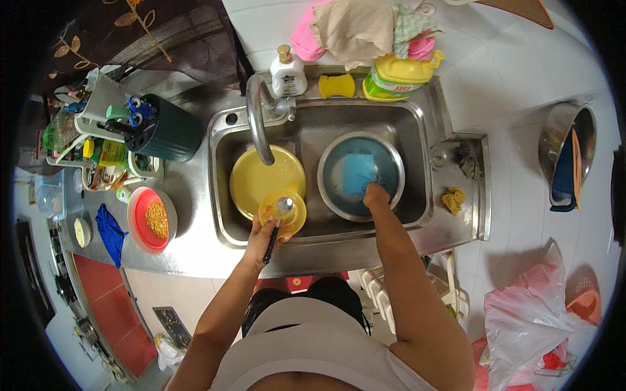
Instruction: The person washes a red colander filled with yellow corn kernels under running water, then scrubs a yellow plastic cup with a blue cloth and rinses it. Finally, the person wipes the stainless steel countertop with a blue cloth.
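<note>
My left hand (260,238) grips a small translucent yellow cup (297,219) above the near edge of the left sink bowl. Across the cup lies a spoon (272,242) with a black handle, pinned under the thumb. Below the cup stands a yellow basin (244,181) with liquid in it. In the right sink bowl, my right hand (376,195) dips into a round steel basin (325,195) of cloudy water. A light blue rectangular cloth or pad (358,168) lies in that water at my fingers. The fingertips are hidden, so whether they grasp it is unclear.
The curved faucet (255,122) overhangs the yellow basin. Behind the sink stand a pump bottle (288,76), a yellow sponge (336,86) and a yellow-green detergent jug (398,78). At left are a dark utensil holder (171,129) and a red-lined bowl of yellow kernels (142,210).
</note>
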Demonstrator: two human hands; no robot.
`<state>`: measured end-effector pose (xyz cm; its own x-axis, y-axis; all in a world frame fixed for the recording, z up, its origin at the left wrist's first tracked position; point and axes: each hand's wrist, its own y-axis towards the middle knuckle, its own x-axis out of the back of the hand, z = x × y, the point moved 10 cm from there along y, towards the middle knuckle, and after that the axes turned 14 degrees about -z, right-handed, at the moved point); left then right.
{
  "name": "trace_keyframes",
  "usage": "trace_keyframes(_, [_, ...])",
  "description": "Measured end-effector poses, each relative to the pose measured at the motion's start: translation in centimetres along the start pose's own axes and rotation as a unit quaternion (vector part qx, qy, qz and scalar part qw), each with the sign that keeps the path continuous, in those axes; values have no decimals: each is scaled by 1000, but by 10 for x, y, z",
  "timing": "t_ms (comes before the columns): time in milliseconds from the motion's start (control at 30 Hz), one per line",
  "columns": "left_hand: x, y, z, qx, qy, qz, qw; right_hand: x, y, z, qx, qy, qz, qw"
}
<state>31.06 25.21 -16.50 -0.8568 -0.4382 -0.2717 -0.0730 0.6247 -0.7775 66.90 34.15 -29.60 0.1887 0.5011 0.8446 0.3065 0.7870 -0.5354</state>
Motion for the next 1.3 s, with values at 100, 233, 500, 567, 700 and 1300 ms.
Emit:
trace_keyframes(100, [-9, -6, -3, 11, 4, -25, 1000, 27, -19, 15, 62, -21, -40, 997])
trace_keyframes(233, [-15, -12, -13, -21, 18, -12, 1000, 125, -69, -6, 112, 319, -313, 888])
trace_keyframes(500, [-34, -5, -30, 7, -26, 48, 999, 222, -153, 34, 156, 340, -298, 878])
trace_keyframes(567, [-32, 0, -32, -2, -44, 55, 998, 246, -185, 50, 151, 457, -314, 818])
trace_keyframes(700, [-38, -1, -36, 4, -39, 77, 996, 281, -249, 94, 186, 669, -258, 672])
trace_keyframes(1300, [23, -11, -49, -138, -8, -24, 990, 127, -244, 303, 359, 174, -217, 891])
